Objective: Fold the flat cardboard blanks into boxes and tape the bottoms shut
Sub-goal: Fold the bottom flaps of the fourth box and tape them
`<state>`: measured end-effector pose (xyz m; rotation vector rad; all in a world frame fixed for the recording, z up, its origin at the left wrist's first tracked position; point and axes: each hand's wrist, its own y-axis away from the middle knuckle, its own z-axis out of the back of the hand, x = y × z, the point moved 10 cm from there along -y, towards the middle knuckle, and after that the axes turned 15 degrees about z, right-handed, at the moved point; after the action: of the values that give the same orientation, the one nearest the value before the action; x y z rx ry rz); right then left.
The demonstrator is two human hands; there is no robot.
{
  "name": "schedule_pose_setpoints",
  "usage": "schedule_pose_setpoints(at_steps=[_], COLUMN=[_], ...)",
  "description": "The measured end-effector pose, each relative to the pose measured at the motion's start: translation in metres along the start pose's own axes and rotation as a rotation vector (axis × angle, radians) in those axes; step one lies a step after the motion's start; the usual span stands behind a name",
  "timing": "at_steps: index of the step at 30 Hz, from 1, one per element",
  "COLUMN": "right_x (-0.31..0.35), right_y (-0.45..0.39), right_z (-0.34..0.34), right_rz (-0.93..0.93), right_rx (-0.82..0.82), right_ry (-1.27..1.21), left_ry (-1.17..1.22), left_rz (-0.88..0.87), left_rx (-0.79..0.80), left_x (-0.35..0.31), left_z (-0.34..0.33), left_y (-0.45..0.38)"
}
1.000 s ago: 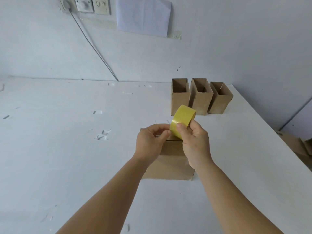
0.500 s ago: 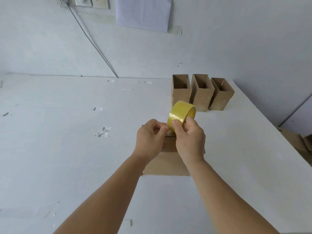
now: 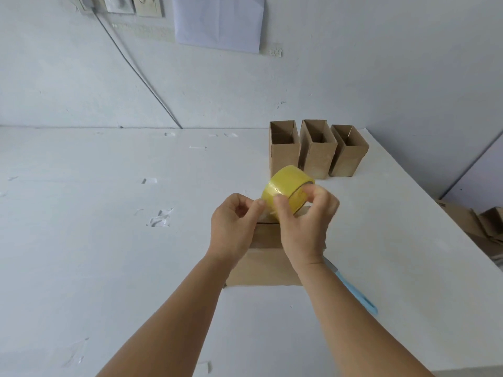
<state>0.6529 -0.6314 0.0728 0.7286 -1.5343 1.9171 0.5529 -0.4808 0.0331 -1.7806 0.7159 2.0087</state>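
1. Head view: a white table [image 3: 109,268] runs back to a pale wall, with scraps of old tape stuck to its top and three finished boxes [image 3: 317,149] standing open-topped in a row at the far right.
2. The box in hand [image 3: 265,263] lies on the table just below both wrists, near the table's middle.
3. The right hand [image 3: 306,227] grips the yellow tape roll [image 3: 285,187] above that box, thumb on the face, fingers curled over the far rim.
4. The left hand [image 3: 234,229] is curled with its fingertips at the roll's near edge; it seems to pinch the loose tape end, though blur hides it.
5. To do this well: pick the end free cleanly, pull a strip longer than the bottom seam, and keep it taut so it does not fold onto itself.
6. A blue-handled cutter [image 3: 353,291] lies just right of the box, ready for the cut.
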Motion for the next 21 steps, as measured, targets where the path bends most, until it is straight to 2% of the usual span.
schedule_pose_setpoints(at_steps=[2,6,12,17,21], right_x=[-0.006,-0.029,-0.035,-0.037,-0.035], right_y=[-0.001,0.000,-0.003,0.002,0.008], right_z=[0.005,-0.015,-0.016,-0.027,-0.038], right_rz=[-0.037,-0.193,-0.145,-0.143,-0.142], right_rx=[-0.028,0.184,0.279,0.383,0.496], right_ry=[-0.012,-0.072,0.017,0.078,0.172], left_ry=[0.025,0.102,0.192,0.071,0.049], left_rz=[0.015,0.068,0.235,0.316,0.360], left_rx=[-0.017,-0.001,0.126,0.228,0.205], left_x=[0.001,0.006,0.011,0.009,0.013], left_z=[0.003,0.005,0.001,0.012,0.033], left_y=[-0.003,-0.007,-0.020,-0.021,-0.022])
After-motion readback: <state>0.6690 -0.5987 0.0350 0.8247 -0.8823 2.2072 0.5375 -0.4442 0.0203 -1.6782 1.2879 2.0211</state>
